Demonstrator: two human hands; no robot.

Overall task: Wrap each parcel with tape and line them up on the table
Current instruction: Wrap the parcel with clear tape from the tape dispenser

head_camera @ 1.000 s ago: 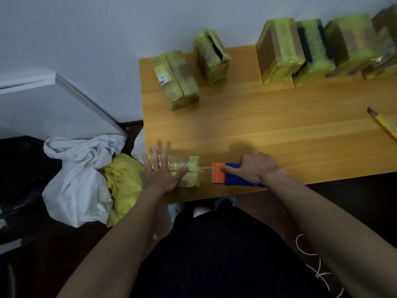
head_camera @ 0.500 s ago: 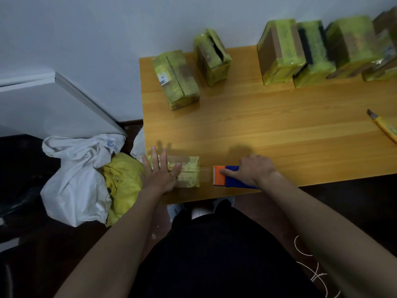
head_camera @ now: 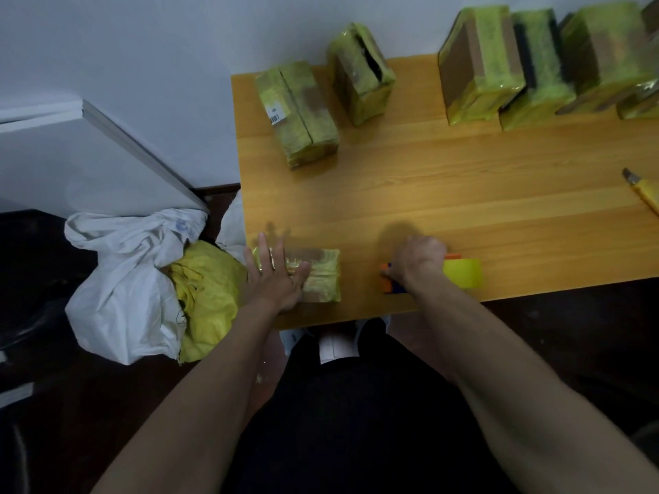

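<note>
A small flat parcel (head_camera: 319,276) wrapped in yellow-green tape lies at the front left corner of the wooden table (head_camera: 445,194). My left hand (head_camera: 276,276) presses flat on its left half, fingers straight. To the right, my right hand (head_camera: 415,260) grips a blue and orange tape dispenser (head_camera: 390,281) carrying a yellow tape roll (head_camera: 463,272), a short way off the parcel. Several taped parcels stand along the back edge: one lying flat (head_camera: 297,114), one upright (head_camera: 362,73), and a tight row (head_camera: 481,62) at the right.
A yellow utility knife (head_camera: 643,192) lies at the table's right edge. On the floor to the left sit a white sack (head_camera: 124,279) and a crumpled yellow bag (head_camera: 210,290). A white board (head_camera: 89,151) leans against the wall behind them.
My right hand has pulled the tape dispenser away from the parcel to the right and turned it, so the yellow roll now shows. My left hand stays pressed on the parcel.
</note>
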